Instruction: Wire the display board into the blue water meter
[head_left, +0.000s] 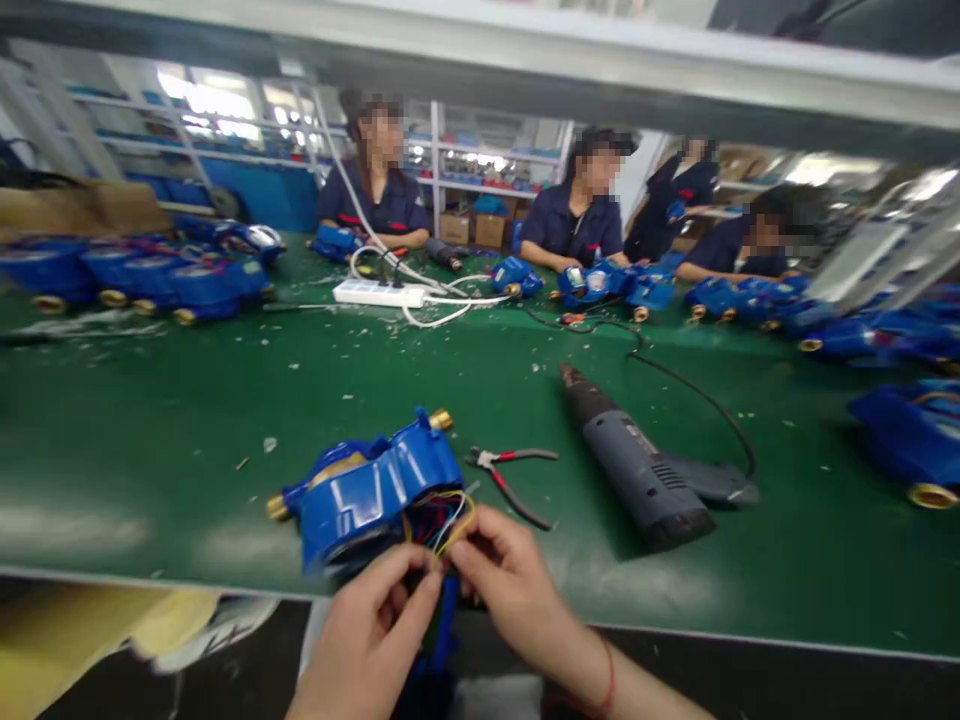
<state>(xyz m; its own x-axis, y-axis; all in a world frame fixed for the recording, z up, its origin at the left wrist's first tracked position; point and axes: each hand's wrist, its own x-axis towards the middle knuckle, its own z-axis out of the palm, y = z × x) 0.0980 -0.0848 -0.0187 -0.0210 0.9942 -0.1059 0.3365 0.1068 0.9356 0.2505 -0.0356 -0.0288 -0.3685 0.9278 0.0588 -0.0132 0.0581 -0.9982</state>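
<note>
A blue meter housing with brass ends (pixel 375 490) lies near the front edge of the green table, its open side facing me. Thin yellow, white, red and blue wires (pixel 450 520) come out of it. My left hand (pixel 382 610) pinches the wire ends at the housing's lower right. Close beside it, my right hand (pixel 502 570) has thumb and forefinger closed on the yellow and white wires. The fingertips of both hands nearly meet. Red-handled cutters (pixel 517 480) lie open just right of the housing. A grey heat gun (pixel 637 465) rests farther right, nozzle pointing away.
Across the green table (pixel 187 400) sit more blue meters (pixel 142 275), a white power strip (pixel 379 292) and a black cable (pixel 690 380). Another blue meter (pixel 911 440) is at the right edge. Several people are at the far side. A shelf beam (pixel 480 50) crosses overhead.
</note>
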